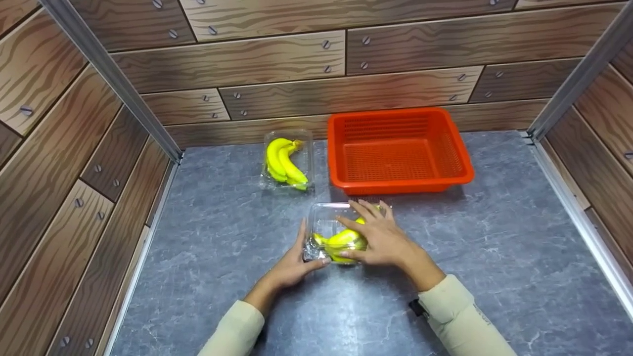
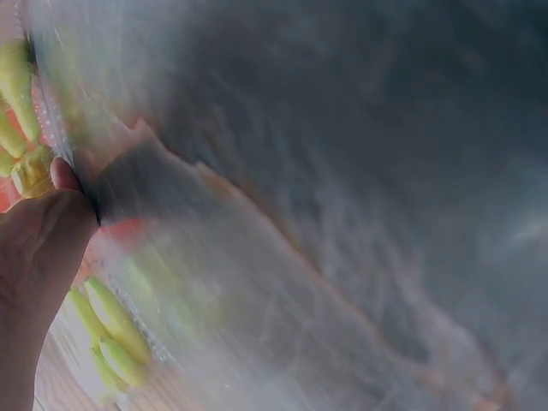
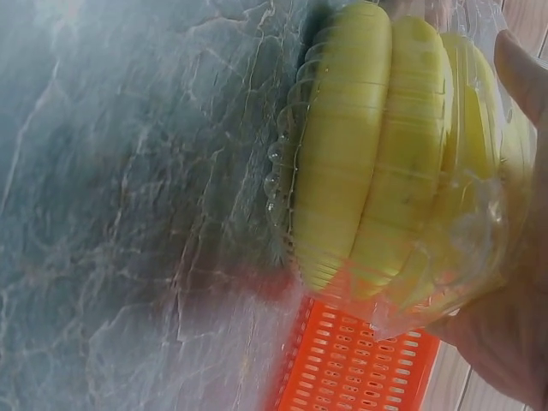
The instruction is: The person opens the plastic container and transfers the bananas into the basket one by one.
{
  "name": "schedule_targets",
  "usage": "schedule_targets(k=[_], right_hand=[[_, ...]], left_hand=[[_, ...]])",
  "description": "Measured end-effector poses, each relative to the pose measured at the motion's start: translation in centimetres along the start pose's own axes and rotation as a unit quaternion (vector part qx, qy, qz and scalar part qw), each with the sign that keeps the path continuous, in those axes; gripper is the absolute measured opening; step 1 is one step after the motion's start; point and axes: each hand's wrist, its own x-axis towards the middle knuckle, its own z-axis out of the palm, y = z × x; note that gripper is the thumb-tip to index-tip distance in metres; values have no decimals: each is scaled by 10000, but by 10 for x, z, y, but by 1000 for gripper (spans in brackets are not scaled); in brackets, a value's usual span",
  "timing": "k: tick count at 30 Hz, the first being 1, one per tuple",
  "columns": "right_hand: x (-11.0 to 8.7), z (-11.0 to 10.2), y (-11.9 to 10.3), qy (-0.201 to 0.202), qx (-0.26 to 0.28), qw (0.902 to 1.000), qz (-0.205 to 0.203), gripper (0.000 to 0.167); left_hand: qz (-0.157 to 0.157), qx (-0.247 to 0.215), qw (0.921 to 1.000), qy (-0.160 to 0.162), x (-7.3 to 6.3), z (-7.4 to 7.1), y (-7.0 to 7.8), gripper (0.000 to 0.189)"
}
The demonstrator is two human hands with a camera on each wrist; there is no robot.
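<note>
A clear plastic box [image 1: 321,225] lies on the grey tabletop with a bunch of bananas [image 1: 341,241] inside. Along its left side my left hand [image 1: 292,267] extends straight fingers, and the thumb lies at the near left corner. My right hand [image 1: 383,240] rests over the right part of the box, fingers spread toward the far edge, thumb near the front, covering some of the bananas. Seen from the right wrist, the bananas [image 3: 368,145] show through the ribbed clear wall, right beside the hand. In the left wrist view the left thumb [image 2: 64,175] is at the box's edge.
Another clear box [image 1: 307,158] with bananas [image 1: 287,160] stands at the back, left of a red-orange perforated basket [image 1: 401,186]. Wood-patterned panels [image 1: 277,54] enclose the grey tabletop [image 1: 207,232] at the back and sides.
</note>
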Motion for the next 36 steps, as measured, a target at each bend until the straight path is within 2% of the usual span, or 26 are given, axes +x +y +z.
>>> schedule_targets(k=[13,20,27,36], right_hand=[[2,0,-1,-19,92,10000,7,87],[2,-2,-3,4,131,9999,61,87],[2,-5,-2,-144,344,9992,113,85],[4,-8,0,-301,506,9981,207,89]], left_hand=[[83,-18,9999,-59,-1,-4,-1,128],[101,-234,9997,-68,1,-3,0,126],[104,-456,9989,-93,3,0,-2,125],[61,-117,9999,-70,1,-3,-3,126]])
